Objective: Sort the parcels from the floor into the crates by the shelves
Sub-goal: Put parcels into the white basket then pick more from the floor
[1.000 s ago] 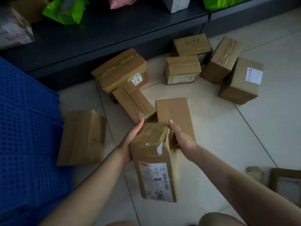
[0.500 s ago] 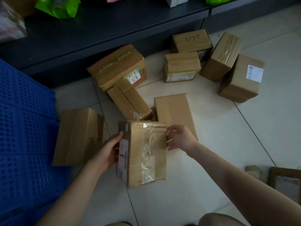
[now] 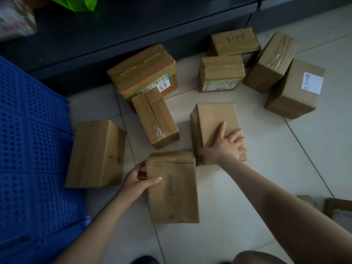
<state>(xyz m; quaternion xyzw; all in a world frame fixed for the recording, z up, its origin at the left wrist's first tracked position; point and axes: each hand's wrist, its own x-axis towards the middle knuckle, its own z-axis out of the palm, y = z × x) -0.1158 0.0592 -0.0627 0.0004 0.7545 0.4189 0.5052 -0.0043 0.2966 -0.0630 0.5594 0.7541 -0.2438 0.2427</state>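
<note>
1. Left hand [image 3: 137, 180] grips near parcel [image 3: 173, 187] by its left edge, thumb on top.
2. Right hand [image 3: 226, 145] lies flat, fingers spread, on plain parcel [image 3: 215, 119] just behind it.
3. We see blue crate [image 3: 28, 140] left of both parcels.

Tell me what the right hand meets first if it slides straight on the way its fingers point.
Likely the white-labelled box, across bare floor; the right hand lies flat on the plain box, fingers angled toward it.

A parcel depot or stockroom: 9 taped cardboard parcels [image 3: 215, 122] strewn over a tiled floor [image 3: 285, 159], beside dark shelving [image 3: 133, 25] and a blue perforated crate [image 3: 28, 149]
</note>
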